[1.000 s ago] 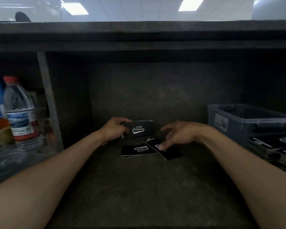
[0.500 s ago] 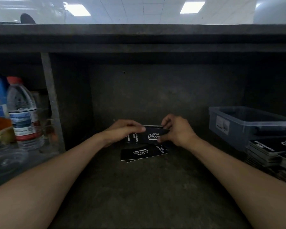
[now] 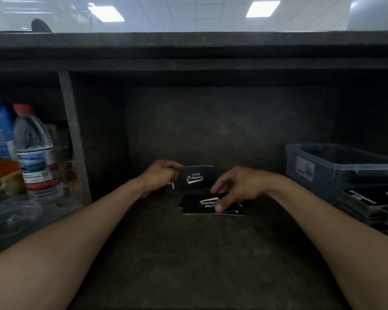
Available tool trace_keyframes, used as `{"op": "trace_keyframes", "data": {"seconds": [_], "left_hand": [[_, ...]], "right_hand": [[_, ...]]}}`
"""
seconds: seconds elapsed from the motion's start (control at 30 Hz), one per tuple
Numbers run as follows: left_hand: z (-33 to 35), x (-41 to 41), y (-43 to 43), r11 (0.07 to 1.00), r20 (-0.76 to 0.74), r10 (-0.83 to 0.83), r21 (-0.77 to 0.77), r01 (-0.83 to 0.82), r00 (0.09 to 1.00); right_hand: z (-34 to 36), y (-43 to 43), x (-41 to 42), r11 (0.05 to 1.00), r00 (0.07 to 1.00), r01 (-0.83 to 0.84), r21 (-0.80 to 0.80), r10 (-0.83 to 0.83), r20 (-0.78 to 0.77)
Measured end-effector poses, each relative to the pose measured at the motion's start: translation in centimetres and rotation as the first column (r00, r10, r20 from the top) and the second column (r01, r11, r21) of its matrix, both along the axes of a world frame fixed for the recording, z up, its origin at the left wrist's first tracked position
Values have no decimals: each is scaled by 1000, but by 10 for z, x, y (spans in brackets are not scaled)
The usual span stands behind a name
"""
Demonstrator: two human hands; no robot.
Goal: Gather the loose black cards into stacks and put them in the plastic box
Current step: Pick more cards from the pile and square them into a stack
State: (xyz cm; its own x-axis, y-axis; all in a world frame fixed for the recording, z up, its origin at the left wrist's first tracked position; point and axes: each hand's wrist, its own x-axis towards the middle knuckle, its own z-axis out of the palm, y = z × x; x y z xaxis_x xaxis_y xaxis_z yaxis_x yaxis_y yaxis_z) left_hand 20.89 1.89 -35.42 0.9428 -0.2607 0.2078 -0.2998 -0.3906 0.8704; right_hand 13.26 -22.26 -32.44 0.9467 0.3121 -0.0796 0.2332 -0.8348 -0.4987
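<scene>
A: What is the left hand (image 3: 159, 177) doing?

B: It is gripping a stack (image 3: 195, 177) of black cards by its left end, fingers curled round it, and holding it up off the desk (image 3: 188, 253) with the white script logo facing the camera.

A: And the right hand (image 3: 238, 186)?

B: It is arching over the loose cards (image 3: 195, 205) lying flat just below the stack. The thumb is pressing on the near edge and the fingers are curving down at the far edge, so it is pinching them. I cannot tell whether they are off the desk yet.

A: How are those cards looking?

B: They are thin, black and matte with white print, overlapping slightly askew, so pale edges are peeking out at the lower right. I cannot tell how many there are.

A: So what is the right way to be taking them?

B: I would be squaring them first. That means sliding them together under the thumb, then lifting by one long edge, since flat cards on a flat surface are giving little to catch. After that I would be laying them onto the stack with the edges lined up.

A: Where is everything going?

B: Into the plastic box (image 3: 323, 173), which is sitting well to the right. More black cards are lying in piles (image 3: 367, 200) in front of it, so the task seems far from finished.
</scene>
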Motion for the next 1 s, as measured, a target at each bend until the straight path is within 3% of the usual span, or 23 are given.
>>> {"op": "trace_keyframes", "data": {"seconds": [0.1, 0.23, 0.37, 0.43, 0.5, 0.67, 0.73, 0.8, 0.9, 1.0], "left_hand": [[1, -1, -2, 1000, 18, 6, -4, -6, 1000], [3, -6, -5, 1000, 27, 7, -15, -6, 1000], [6, -8, -4, 1000, 11, 3, -23, -2, 1000], [6, -9, -5, 1000, -16, 6, -13, -6, 1000], [7, -10, -6, 1000, -41, -16, 10, 17, 999], [6, -15, -9, 987, 0, -103, 122, 102, 995], [4, -11, -10, 978, 64, -93, 194, 79, 994], [1, -5, -8, 979, 102, -92, 188, 71, 991], [-3, 1, -5, 994, 74, -33, 106, 25, 997], [-3, 3, -2, 999, 67, -5, 50, 1, 998]], "right_hand": [[1, -16, 1, 995, 995, 95, 15, -94, -41], [4, -26, 2, 934, 974, 222, 281, -200, -105], [8, -26, 10, 645, 942, 327, 691, -169, -289], [2, -21, 15, 495, 938, 347, 797, -168, -304], [-6, -14, 19, 414, 944, 328, 849, -182, -275], [-27, 13, 19, 424, 938, 238, 874, -333, -94], [-34, 16, 21, 613, 895, 206, 763, -434, 107], [-33, 14, 21, 845, 860, 257, 469, -422, 287], [-22, 4, 19, 911, 909, 339, 234, -381, 166], [-17, -2, 15, 975, 983, 170, 143, -177, 37]]}}
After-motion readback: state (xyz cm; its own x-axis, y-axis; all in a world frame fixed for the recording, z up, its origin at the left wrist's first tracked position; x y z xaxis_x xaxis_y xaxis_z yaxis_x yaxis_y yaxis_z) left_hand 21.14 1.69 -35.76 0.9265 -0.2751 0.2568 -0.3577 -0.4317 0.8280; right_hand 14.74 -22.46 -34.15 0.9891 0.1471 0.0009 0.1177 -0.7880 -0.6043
